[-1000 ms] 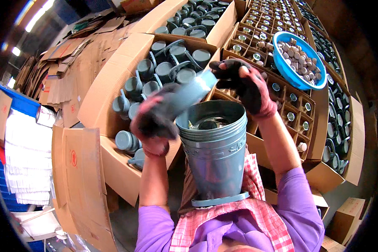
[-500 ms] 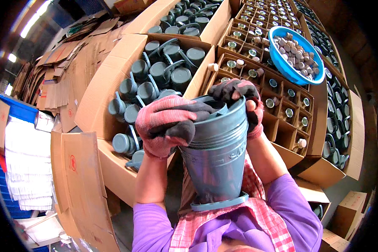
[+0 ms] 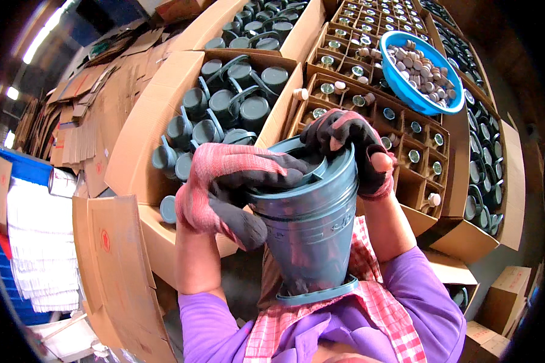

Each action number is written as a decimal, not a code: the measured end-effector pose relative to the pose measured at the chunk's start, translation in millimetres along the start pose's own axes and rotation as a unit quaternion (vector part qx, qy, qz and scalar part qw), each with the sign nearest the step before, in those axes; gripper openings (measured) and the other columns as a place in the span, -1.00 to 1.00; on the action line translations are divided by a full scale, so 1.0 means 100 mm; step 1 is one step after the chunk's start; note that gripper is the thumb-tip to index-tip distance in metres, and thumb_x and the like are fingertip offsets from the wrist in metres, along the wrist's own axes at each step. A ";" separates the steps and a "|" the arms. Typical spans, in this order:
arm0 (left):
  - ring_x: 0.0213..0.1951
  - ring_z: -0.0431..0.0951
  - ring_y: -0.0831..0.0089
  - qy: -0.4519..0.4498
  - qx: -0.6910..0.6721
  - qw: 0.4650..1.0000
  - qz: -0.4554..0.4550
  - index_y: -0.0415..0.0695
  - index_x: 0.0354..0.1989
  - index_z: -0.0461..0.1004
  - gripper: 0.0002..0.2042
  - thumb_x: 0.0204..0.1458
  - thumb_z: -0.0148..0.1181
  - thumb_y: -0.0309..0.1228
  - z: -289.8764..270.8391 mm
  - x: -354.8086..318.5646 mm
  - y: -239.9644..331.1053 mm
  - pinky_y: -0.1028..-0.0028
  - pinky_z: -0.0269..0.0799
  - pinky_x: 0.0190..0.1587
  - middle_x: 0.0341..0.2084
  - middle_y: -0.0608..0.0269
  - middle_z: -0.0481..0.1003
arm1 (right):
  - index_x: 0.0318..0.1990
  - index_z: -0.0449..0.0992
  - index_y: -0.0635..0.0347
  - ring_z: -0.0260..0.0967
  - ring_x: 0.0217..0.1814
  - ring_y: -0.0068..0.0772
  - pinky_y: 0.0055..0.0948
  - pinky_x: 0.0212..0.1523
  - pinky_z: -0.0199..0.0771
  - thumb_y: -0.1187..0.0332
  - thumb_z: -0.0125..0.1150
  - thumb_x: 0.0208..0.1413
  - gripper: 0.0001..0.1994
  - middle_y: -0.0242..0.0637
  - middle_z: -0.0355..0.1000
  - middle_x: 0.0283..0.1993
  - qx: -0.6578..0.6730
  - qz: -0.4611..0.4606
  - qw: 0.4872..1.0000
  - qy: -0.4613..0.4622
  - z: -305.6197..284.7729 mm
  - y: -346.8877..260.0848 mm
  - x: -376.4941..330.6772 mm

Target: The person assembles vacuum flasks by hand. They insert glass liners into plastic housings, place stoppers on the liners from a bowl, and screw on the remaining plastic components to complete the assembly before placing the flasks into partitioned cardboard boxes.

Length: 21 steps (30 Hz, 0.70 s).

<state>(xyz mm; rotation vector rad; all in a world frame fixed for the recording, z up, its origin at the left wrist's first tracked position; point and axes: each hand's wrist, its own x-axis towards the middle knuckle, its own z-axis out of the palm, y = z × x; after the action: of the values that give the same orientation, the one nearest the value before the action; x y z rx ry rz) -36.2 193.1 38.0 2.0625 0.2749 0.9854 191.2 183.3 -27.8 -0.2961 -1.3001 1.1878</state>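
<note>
centre frame, left hand and right hand, both gloved, fingers curled tight over the rim of the grey-blue tapered metal bucket; seating the inner pail, next needs a firm downward press.

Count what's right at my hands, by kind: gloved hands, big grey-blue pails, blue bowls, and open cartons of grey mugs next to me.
Gloved hands: 2, the left hand and the right hand
Grey-blue pail: 1
Blue bowl of small caps: 1
Open cartons of grey mugs: 2, counting the farther carton
Total: 6
</note>
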 end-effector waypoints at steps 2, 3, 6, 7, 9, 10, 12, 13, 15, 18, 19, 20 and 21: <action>-0.24 0.56 0.17 -0.018 0.002 1.000 -0.025 -0.31 -0.30 0.51 -0.27 -0.58 0.46 0.08 -0.01 0.07 0.10 0.36 0.45 -0.16 -0.31 -0.07 0.53 | -0.36 0.37 0.24 0.29 -0.20 -0.33 -0.42 -0.14 0.27 -0.41 0.02 -0.18 -0.26 -0.23 0.31 -0.31 -0.047 0.016 0.999 0.007 0.01 -0.01 0.02; -0.23 0.56 0.18 -0.023 0.007 0.999 -0.042 -0.33 -0.29 0.51 -0.26 -0.57 0.45 0.09 -0.03 0.06 0.17 0.38 0.43 -0.12 -0.30 -0.08 0.52 | -0.36 0.37 0.24 0.30 -0.23 -0.36 -0.44 -0.18 0.29 -0.42 0.00 -0.17 -0.27 -0.24 0.32 -0.30 -0.050 0.012 0.999 -0.010 0.11 -0.04 0.06; -0.21 0.55 0.15 0.182 -0.135 0.949 -0.217 -0.30 -0.25 0.51 -0.32 -0.47 0.41 0.06 0.10 -0.06 0.25 0.35 0.40 -0.08 -0.29 -0.04 0.53 | -0.42 0.36 0.23 0.28 -0.27 -0.21 -0.29 -0.23 0.31 -0.27 0.13 -0.12 -0.39 -0.22 0.28 -0.40 -0.088 -0.007 0.996 0.017 0.02 -0.03 0.05; -0.21 0.55 0.12 0.176 -0.122 0.957 -0.195 -0.29 -0.25 0.51 -0.37 -0.39 0.36 0.04 0.08 -0.07 0.24 0.34 0.39 -0.07 -0.29 -0.02 0.53 | -0.44 0.36 0.23 0.29 -0.29 -0.21 -0.30 -0.24 0.31 -0.21 0.15 -0.10 -0.44 -0.22 0.29 -0.43 -0.069 -0.006 0.997 0.023 0.03 -0.04 0.06; -0.21 0.54 0.07 0.087 0.051 0.991 -0.085 -0.27 -0.27 0.51 -0.46 -0.24 0.28 0.02 0.04 0.03 0.18 0.30 0.38 -0.07 -0.31 0.00 0.54 | -0.47 0.35 0.22 0.29 -0.33 -0.21 -0.29 -0.28 0.33 -0.08 0.21 -0.05 -0.53 -0.20 0.32 -0.48 -0.068 -0.035 0.996 0.037 0.05 -0.01 0.08; -0.22 0.54 0.06 0.089 0.084 0.991 -0.049 -0.26 -0.29 0.51 -0.47 -0.19 0.22 0.04 0.11 0.02 0.12 0.29 0.39 -0.09 -0.32 0.00 0.54 | -0.46 0.37 0.24 0.31 -0.33 -0.26 -0.34 -0.28 0.34 -0.04 0.23 -0.07 -0.55 -0.20 0.34 -0.46 -0.056 -0.034 0.996 0.062 0.06 0.02 0.06; -0.24 0.54 0.05 0.094 0.154 0.983 0.026 -0.25 -0.32 0.51 -0.48 -0.08 0.11 0.07 0.22 0.02 -0.02 0.26 0.40 -0.13 -0.34 0.02 0.54 | -0.46 0.40 0.28 0.34 -0.34 -0.36 -0.42 -0.29 0.36 0.02 0.28 -0.09 -0.58 -0.19 0.39 -0.41 -0.034 -0.034 0.993 0.112 0.07 0.06 0.02; -0.25 0.55 0.05 0.130 0.113 0.985 0.026 -0.24 -0.32 0.51 -0.47 -0.09 0.10 0.09 0.28 -0.03 -0.06 0.26 0.41 -0.15 -0.35 0.03 0.54 | -0.43 0.41 0.28 0.34 -0.34 -0.36 -0.41 -0.28 0.37 0.07 0.27 -0.07 -0.61 -0.19 0.40 -0.41 -0.017 -0.033 0.990 0.137 0.12 0.07 0.01; -0.29 0.56 0.08 0.174 0.081 0.981 0.030 -0.22 -0.35 0.52 -0.45 -0.05 0.05 0.13 0.32 -0.04 -0.08 0.28 0.44 -0.22 -0.39 0.03 0.54 | -0.42 0.41 0.28 0.35 -0.34 -0.35 -0.40 -0.28 0.38 0.08 0.27 -0.06 -0.62 -0.20 0.39 -0.41 -0.005 -0.046 0.989 0.142 0.10 0.11 0.00; -0.31 0.57 0.09 0.175 0.126 0.975 0.056 -0.22 -0.41 0.51 -0.46 0.00 0.00 0.13 0.36 -0.01 -0.05 0.31 0.45 -0.27 -0.43 0.04 0.54 | -0.43 0.41 0.27 0.34 -0.33 -0.35 -0.41 -0.29 0.36 0.08 0.20 0.00 -0.64 -0.23 0.39 -0.41 -0.022 -0.103 0.988 0.110 0.03 0.12 -0.02; -0.32 0.58 0.09 0.187 0.114 0.973 0.066 -0.23 -0.44 0.50 -0.46 0.02 -0.03 0.12 0.38 0.01 -0.04 0.32 0.46 -0.29 -0.45 0.06 0.54 | -0.44 0.41 0.27 0.33 -0.34 -0.36 -0.41 -0.30 0.36 0.10 0.18 0.02 -0.65 -0.22 0.38 -0.41 -0.028 -0.091 0.989 0.111 -0.01 0.12 -0.03; -0.31 0.58 0.10 0.193 0.106 0.974 0.047 -0.23 -0.45 0.49 -0.45 0.03 -0.04 0.12 0.38 0.03 -0.04 0.32 0.47 -0.29 -0.45 0.07 0.54 | -0.45 0.40 0.27 0.33 -0.34 -0.36 -0.42 -0.31 0.35 0.12 0.17 0.03 -0.66 -0.22 0.38 -0.41 -0.033 -0.079 0.990 0.113 -0.04 0.13 -0.04; -0.31 0.58 0.10 0.197 0.103 0.975 0.029 -0.23 -0.46 0.49 -0.45 0.03 -0.05 0.12 0.34 0.05 -0.04 0.31 0.47 -0.28 -0.45 0.08 0.54 | -0.45 0.40 0.27 0.32 -0.36 -0.38 -0.42 -0.32 0.34 0.14 0.16 0.03 -0.68 -0.22 0.38 -0.41 -0.031 -0.065 0.990 0.124 -0.03 0.13 -0.02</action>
<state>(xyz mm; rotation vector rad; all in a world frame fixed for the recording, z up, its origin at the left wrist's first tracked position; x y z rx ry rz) -7.0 178.4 25.5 2.0516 0.5435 1.4562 187.3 188.5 -40.0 -0.3862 -1.1213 0.9697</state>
